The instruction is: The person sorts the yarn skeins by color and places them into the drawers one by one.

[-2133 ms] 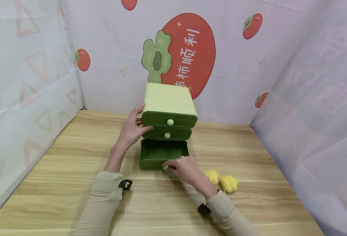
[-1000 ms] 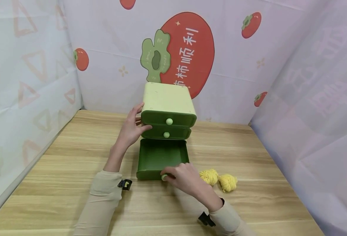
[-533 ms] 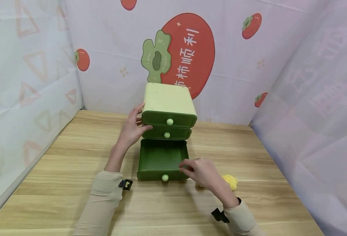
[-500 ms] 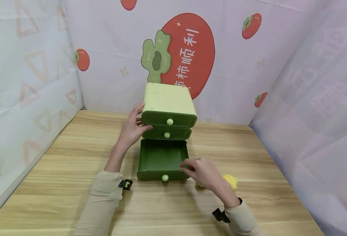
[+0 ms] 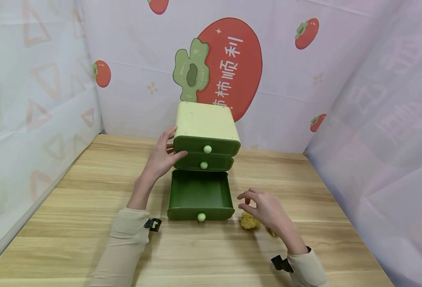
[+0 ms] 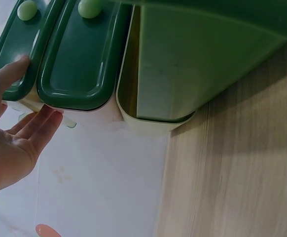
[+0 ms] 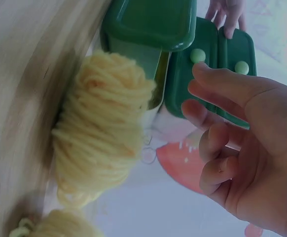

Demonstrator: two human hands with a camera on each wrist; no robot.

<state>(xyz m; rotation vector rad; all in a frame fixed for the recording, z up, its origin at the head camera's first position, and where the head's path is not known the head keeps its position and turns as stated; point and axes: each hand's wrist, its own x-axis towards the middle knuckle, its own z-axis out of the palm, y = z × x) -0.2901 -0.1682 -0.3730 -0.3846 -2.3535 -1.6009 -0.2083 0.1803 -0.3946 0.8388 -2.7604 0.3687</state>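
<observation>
A small cabinet [image 5: 207, 119] with a cream top and dark green drawers stands at the middle of the table. Its bottom drawer [image 5: 201, 195] is pulled out, with a bare inside. My left hand [image 5: 159, 158] rests against the cabinet's left side, thumb on the front by the upper drawers, fingers along the side wall. Right of the drawer, my right hand [image 5: 265, 209] hovers with loosely bent fingers and holds nothing. Below it lies a yellow yarn ball [image 7: 101, 128]. A second yarn ball [image 7: 64, 226] is partly cut off in the right wrist view.
The wooden table [image 5: 89, 239] bears the cabinet and the yarn. A printed cloth [image 5: 139, 107] hangs behind it, and more cloth walls stand on both sides. Pale green round knobs, such as the bottom knob [image 5: 201, 217], stick out from the drawer fronts.
The bottom drawer came further out while my right hand pinched its knob. That hand then let go and moved right, over the yarn balls. My left hand stayed at the cabinet.
</observation>
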